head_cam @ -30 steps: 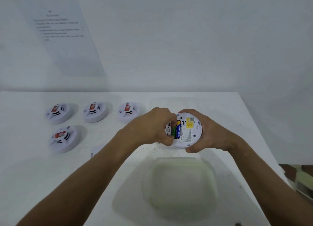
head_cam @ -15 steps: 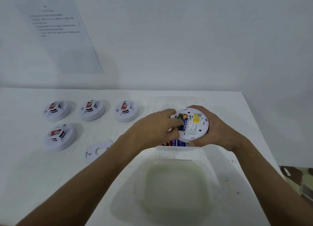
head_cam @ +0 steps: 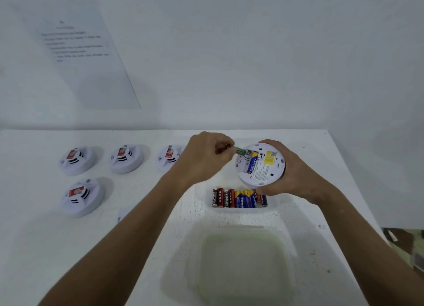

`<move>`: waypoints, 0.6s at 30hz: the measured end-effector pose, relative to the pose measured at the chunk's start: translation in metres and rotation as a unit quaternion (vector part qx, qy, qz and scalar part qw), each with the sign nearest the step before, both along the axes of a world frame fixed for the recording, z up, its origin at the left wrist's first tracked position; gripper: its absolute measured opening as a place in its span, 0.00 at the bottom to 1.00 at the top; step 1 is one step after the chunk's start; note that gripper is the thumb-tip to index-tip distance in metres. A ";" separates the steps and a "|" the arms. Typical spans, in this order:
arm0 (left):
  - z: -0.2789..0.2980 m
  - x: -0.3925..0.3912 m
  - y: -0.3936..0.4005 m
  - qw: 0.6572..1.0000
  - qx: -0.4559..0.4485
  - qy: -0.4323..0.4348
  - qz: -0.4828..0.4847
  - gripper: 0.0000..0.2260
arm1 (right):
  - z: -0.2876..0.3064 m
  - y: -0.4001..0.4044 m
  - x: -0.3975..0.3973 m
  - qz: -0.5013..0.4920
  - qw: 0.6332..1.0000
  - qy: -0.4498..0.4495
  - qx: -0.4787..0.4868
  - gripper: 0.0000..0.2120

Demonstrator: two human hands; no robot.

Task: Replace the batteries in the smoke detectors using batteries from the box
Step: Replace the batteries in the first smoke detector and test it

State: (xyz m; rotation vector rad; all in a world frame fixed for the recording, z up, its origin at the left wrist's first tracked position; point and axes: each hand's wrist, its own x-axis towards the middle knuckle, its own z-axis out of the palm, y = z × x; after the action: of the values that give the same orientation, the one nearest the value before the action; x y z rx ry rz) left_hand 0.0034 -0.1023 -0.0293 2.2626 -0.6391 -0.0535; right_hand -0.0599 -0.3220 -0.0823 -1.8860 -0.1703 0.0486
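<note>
The step in hand looks like pulling an old cell out of the detector; next, it must be set aside. The left hand pinches a green cylindrical battery at the rim of the round white plastic smoke detector, which the right hand grips above the clear box of batteries.

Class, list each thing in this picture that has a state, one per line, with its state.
Held smoke detector: upturned, compartment open, blue battery seated.
Green battery: pinched by left hand, partly out.
Right hand: gripping the detector.
Battery box: open.
Lid: off, on table.
</note>
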 end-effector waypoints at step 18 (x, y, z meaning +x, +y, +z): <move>-0.046 0.113 -0.011 0.961 0.232 0.131 -0.073 0.10 | -0.006 -0.021 -0.004 -0.035 0.999 0.019 -0.008 0.41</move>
State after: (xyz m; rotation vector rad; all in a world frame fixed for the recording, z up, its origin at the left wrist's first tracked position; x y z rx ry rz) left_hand 0.1165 -0.1131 -0.0748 2.5836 -0.7024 -0.6235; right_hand -0.0642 -0.3429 -0.0879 -1.9045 -0.0784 0.0381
